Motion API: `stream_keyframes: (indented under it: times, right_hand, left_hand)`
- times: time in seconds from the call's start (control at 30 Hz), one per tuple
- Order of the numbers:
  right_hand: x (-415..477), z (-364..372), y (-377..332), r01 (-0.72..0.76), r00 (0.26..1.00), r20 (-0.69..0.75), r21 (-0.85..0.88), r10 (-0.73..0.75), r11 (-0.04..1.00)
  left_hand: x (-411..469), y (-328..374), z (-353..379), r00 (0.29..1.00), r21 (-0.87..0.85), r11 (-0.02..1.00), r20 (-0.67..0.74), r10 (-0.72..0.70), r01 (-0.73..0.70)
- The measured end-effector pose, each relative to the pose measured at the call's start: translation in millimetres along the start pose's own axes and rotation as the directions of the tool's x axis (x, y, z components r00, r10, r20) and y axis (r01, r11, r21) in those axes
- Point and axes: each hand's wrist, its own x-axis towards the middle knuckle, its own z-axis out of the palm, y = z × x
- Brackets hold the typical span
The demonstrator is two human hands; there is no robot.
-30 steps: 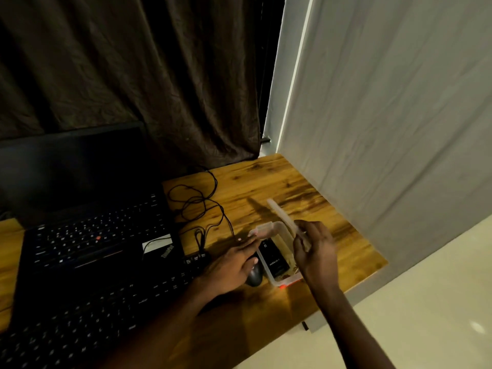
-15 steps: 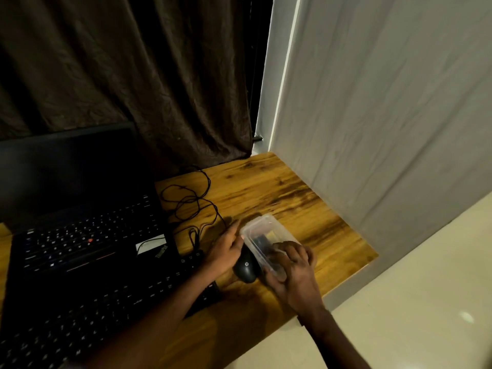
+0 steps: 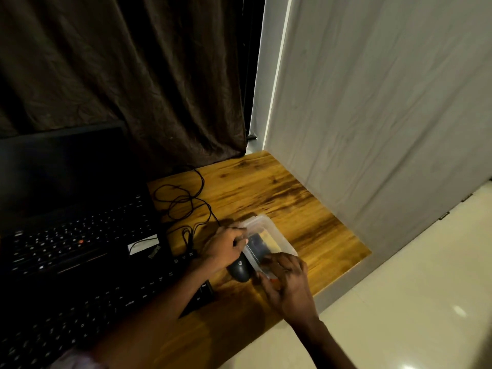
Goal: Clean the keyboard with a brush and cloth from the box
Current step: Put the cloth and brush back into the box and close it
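A small clear plastic box (image 3: 277, 237) lies on the wooden desk (image 3: 292, 198) with its lid on; a dark item and a yellowish one show through it. My left hand (image 3: 225, 249) grips the box's left edge with curled fingers. My right hand (image 3: 288, 283) covers the box's near end, fingers pressing on the lid. The black external keyboard (image 3: 80, 312) lies at the lower left, partly under my left forearm. No brush or cloth can be told apart.
A black mouse (image 3: 239, 271) sits against the box's left side, its cable (image 3: 183, 203) coiled behind. An open black laptop (image 3: 74, 235) stands behind the keyboard. Dark curtain at the back, white wall on the right, desk edge close to my right hand.
The lid, held up in my right hand a second ago, now lies flat on the box. Both hands have closed in on the box.
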Motion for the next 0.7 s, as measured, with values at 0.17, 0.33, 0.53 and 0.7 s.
stream_keyframes:
  times: [0.17, 0.33, 0.53, 0.7]
  right_hand:
    - [-4, 3, 2, -0.002, 1.000, -0.026, 0.070, 0.004, 0.998]
    - [-13, 4, 9, 0.064, 0.998, 0.006, 0.029, -0.064, 0.998]
    - [-21, 7, 15, 0.144, 0.987, 0.074, -0.020, -0.143, 0.989]
    - [-20, -13, 15, 0.027, 0.999, 0.037, 0.081, -0.030, 0.996]
  left_hand:
    - [8, 5, 1, 0.999, -0.011, 0.999, 0.009, -0.051, 0.051]
    - [17, 11, -2, 0.996, -0.013, 0.996, -0.002, -0.085, 0.085]
    - [34, 14, 3, 0.992, -0.060, 0.992, 0.067, -0.106, 0.110]
    - [37, 21, 7, 0.993, 0.044, 0.999, 0.114, -0.024, 0.019]
